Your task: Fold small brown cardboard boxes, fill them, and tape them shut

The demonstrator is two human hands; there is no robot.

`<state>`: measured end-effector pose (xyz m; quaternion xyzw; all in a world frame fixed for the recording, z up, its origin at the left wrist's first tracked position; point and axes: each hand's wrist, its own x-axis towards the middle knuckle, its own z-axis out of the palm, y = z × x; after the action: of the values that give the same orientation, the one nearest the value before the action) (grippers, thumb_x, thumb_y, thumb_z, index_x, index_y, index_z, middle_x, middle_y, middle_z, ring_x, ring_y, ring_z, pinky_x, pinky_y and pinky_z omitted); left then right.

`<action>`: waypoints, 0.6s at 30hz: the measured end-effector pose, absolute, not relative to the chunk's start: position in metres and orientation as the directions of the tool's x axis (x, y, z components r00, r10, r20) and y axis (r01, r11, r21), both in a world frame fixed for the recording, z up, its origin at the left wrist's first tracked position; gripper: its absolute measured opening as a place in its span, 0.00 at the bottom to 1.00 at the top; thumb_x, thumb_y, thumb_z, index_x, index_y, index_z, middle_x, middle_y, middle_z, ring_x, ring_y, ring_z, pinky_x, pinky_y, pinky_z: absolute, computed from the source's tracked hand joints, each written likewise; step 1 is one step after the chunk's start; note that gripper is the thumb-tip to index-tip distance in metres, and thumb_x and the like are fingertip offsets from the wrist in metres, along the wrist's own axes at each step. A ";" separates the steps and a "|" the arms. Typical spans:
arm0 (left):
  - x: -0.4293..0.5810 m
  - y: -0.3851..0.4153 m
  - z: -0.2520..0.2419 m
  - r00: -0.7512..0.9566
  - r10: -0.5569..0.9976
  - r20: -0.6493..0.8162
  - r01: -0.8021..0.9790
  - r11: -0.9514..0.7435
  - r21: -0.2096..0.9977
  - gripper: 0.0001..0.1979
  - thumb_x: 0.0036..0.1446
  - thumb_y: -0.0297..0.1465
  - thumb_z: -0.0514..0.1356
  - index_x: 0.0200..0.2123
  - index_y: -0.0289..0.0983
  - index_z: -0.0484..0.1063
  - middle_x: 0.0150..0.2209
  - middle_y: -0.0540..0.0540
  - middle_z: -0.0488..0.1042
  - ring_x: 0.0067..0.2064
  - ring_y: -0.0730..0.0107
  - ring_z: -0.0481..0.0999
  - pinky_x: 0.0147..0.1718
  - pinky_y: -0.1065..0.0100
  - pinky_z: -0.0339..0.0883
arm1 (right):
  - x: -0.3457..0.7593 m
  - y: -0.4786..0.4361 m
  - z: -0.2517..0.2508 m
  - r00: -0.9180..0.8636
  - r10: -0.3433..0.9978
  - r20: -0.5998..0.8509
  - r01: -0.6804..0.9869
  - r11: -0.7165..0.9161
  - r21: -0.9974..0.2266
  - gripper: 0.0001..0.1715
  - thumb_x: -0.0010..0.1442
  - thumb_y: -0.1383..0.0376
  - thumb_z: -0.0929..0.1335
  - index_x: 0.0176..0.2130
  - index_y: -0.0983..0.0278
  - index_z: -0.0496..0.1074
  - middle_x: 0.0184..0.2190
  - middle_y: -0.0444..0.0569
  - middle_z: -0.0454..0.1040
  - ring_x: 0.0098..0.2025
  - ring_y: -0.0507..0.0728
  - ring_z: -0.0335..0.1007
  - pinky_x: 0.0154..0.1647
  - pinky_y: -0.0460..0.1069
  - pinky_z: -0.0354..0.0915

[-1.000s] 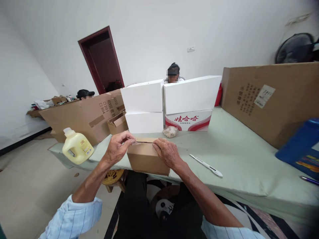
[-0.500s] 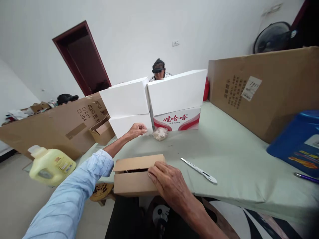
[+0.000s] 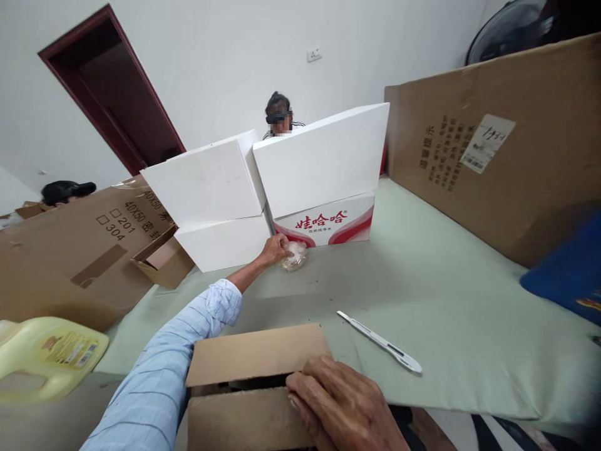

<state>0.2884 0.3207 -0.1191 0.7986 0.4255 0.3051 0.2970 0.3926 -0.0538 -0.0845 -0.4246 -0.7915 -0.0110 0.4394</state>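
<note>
My left hand [image 3: 275, 249] reaches far across the table, its fingers closed at the top edge of a small clear plastic bag [image 3: 295, 258]. The contents of the bag are too small to make out. Nearer to me is a small brown cardboard box [image 3: 258, 354], its top flaps parted by a dark gap. My right hand [image 3: 340, 391] lies on its right end, fingers curled over the flap edge into the gap. What is inside the box is hidden. To the right of it a white utility knife [image 3: 380, 341] lies on the green tablecloth [image 3: 451, 300].
White cartons [image 3: 323, 163] stand stacked behind the bag, with a person [image 3: 278, 116] behind them. Large cardboard sheets wall both sides. A yellow jug [image 3: 61, 351] and an open carton [image 3: 162, 257] are at left, a blue container [image 3: 563, 275] at right. Another person's dark cap [image 3: 68, 191] shows at far left.
My left hand has moved forward and right to the plastic bag and closed at it. The right hand stays on the cardboard box. The view has shifted closer.
</note>
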 end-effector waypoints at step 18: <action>0.278 0.303 -0.156 0.547 0.752 0.368 0.566 -0.656 0.499 0.17 0.61 0.32 0.67 0.54 0.40 0.76 0.54 0.40 0.75 0.57 0.52 0.71 0.59 0.55 0.66 | 0.399 -0.050 -0.079 -0.248 0.723 0.645 0.658 0.615 -0.436 0.10 0.71 0.70 0.64 0.40 0.58 0.73 0.31 0.47 0.76 0.33 0.56 0.75 0.33 0.50 0.68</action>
<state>0.2776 0.3029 -0.1558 0.8643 0.3812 0.2848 0.1629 0.3985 -0.0501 -0.0787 -0.4373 -0.7890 0.0378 0.4299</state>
